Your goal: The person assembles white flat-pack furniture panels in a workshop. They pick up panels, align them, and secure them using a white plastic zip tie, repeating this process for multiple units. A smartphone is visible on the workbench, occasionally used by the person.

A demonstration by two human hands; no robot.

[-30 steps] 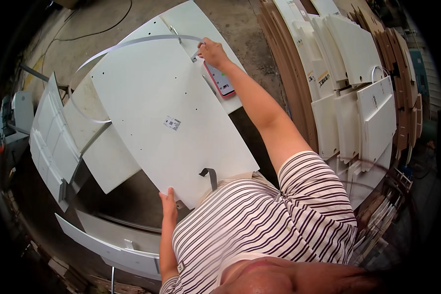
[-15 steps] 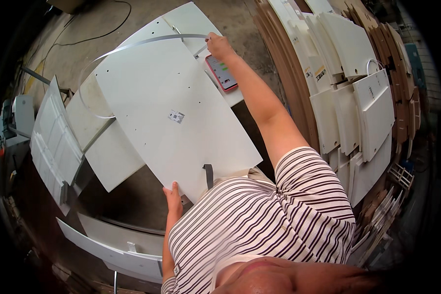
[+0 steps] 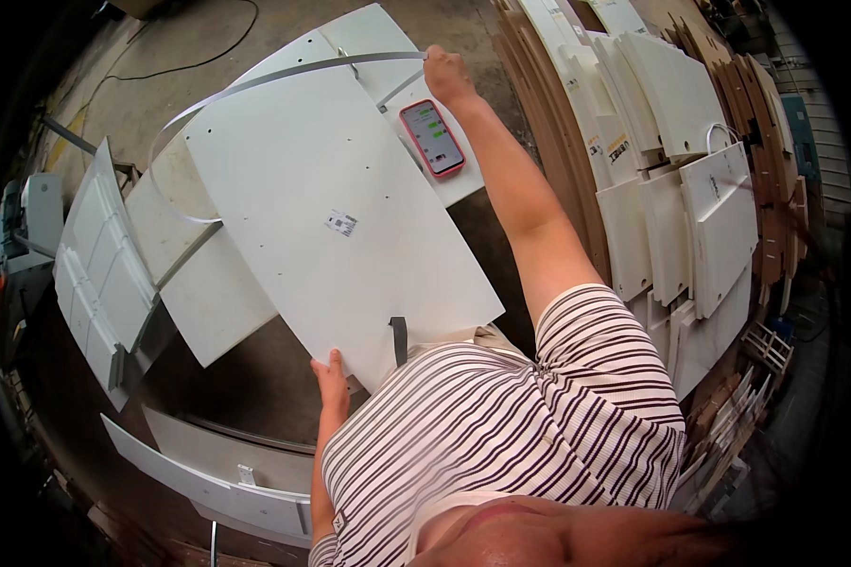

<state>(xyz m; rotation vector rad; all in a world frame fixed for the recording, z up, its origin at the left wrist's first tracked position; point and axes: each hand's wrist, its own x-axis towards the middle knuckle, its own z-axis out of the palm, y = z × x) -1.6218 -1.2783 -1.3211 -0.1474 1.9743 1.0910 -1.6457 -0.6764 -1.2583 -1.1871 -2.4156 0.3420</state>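
Note:
A large white panel [image 3: 317,203] with small drilled holes and a printed label [image 3: 340,223] lies tilted in front of me. My left hand [image 3: 331,381] grips its near left edge, thumb on top and the other fingers hidden beneath. Beyond the far right of the panel, my right hand [image 3: 449,74] is closed on the end of a long grey edging strip [image 3: 303,69]. This strip runs left over the panel's far end and loops down past its left edge. A short dark grey strip [image 3: 400,340] stands up by the near edge, close to my body.
A phone in a red case [image 3: 432,138] lies on a white surface right of the panel. Stacked white boards [image 3: 667,94] and brown boards [image 3: 529,104] stand at the right. More white panels [image 3: 104,274] lean at the left, and a black cable [image 3: 199,66] crosses the floor.
My right hand has moved slightly right and away from me, drawing the strip's end along. The phone shows more fully now. My left hand and the panel stay nearly in place.

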